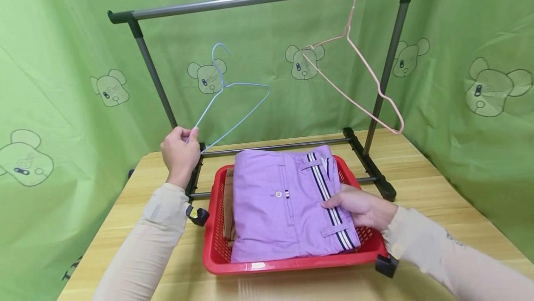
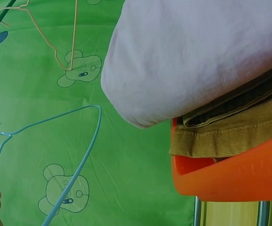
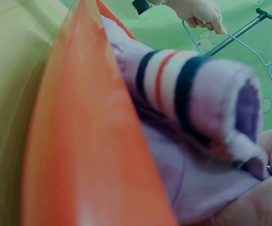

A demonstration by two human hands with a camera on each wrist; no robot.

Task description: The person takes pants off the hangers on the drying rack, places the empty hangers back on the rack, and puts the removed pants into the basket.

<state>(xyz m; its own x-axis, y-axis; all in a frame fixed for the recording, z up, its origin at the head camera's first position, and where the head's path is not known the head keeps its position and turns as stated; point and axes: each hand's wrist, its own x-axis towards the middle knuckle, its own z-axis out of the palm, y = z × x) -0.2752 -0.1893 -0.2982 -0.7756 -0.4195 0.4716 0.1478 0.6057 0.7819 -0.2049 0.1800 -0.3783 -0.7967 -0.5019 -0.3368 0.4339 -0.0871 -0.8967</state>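
Note:
My left hand (image 1: 180, 153) pinches one lower corner of a light blue wire hanger (image 1: 246, 116), which is held up left of the basket with its hook upward. With the thumb on top, my right hand (image 1: 362, 204) grips the waistband edge of folded purple trousers (image 1: 260, 217). These trousers have a striped band and a buttoned pocket, and they lie on top in a red plastic basket (image 1: 233, 268). Under them a brown folded garment (image 2: 220, 136) shows at the basket's left side. In the right wrist view the fingers wrap the trousers' edge, partly out of frame.
A grey metal clothes rack (image 1: 250, 0) stands behind the basket on the wooden table (image 1: 442, 227). From its bar, toward the right, hangs a pink wire hanger (image 1: 346, 94). Green curtain (image 1: 258, 22) with bear drawings surrounds the table.

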